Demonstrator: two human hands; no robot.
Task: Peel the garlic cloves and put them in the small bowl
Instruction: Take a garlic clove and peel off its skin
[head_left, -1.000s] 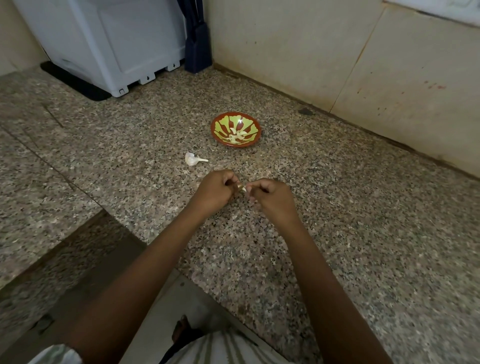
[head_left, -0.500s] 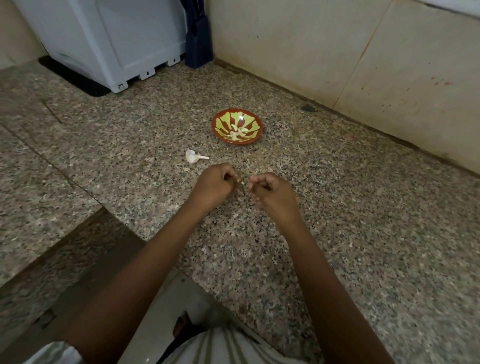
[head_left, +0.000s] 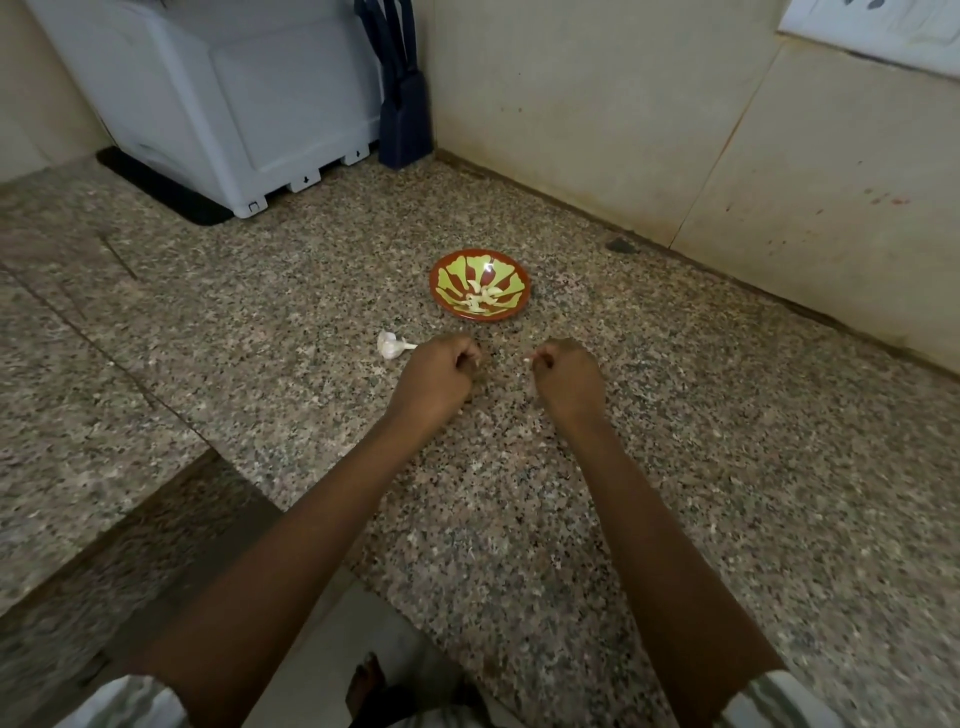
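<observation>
Right hand (head_left: 569, 382) with clove (head_left: 528, 358) over granite counter (head_left: 701, 441)

Left hand (head_left: 436, 371) and right hand (head_left: 569, 376) apart — fingers curled.

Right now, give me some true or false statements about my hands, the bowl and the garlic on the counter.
The bowl holds peeled cloves. True.
The two hands touch each other. False: the left hand and the right hand are apart.
A piece of garlic lies on the counter beside the left hand. True.
The bowl stands nearer the person than the hands. False: it stands beyond them, toward the wall.
The right hand pinches a small white bit. True.
</observation>
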